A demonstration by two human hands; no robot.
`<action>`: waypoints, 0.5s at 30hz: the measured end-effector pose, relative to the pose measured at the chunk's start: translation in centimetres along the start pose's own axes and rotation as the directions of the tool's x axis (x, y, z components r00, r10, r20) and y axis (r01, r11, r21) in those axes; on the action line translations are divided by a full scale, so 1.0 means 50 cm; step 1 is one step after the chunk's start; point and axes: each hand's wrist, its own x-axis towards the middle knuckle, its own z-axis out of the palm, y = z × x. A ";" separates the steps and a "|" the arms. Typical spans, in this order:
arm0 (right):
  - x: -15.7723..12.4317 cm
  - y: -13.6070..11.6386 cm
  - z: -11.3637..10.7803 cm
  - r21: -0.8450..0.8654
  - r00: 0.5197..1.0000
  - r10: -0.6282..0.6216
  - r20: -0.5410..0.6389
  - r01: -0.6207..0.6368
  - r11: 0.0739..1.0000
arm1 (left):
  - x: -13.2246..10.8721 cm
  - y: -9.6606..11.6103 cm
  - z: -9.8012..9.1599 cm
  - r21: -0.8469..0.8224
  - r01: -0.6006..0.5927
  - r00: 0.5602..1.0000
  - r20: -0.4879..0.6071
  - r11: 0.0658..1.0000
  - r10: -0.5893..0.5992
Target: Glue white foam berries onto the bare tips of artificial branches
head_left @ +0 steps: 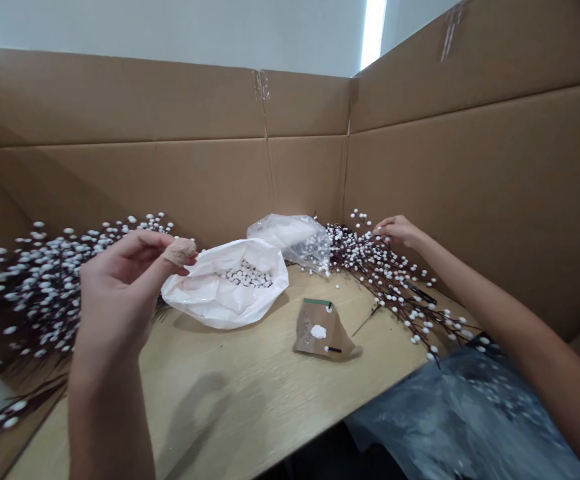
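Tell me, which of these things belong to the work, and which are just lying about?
Part of the work:
left hand
right hand
white-beaded branches
white plastic bag of beads

Just lying about:
clear plastic bag
cardboard scrap
grey plastic sheet
cardboard walls

Bright ceiling light (pixel 373 33), soft shadow (pixel 195 420), warped wide-angle edges

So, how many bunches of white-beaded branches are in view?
2. One bunch spreads at left, partly behind the left hand; the other bunch lies at right, touching the right hand. Others may be hidden.
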 end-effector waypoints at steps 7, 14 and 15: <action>-0.018 -0.048 -0.029 0.127 0.998 -0.047 -0.041 0.052 0.991 | -0.004 -0.003 0.001 0.006 0.016 0.998 0.060 1.000 -0.017; -0.030 -0.047 -0.012 -0.003 0.971 -0.119 -0.206 0.121 0.993 | -0.007 -0.002 0.004 0.021 0.046 0.994 0.103 0.999 -0.048; -0.031 -0.046 -0.013 -0.033 0.961 -0.141 -0.238 0.138 0.990 | -0.007 -0.002 0.003 0.025 0.048 0.993 0.105 0.999 -0.051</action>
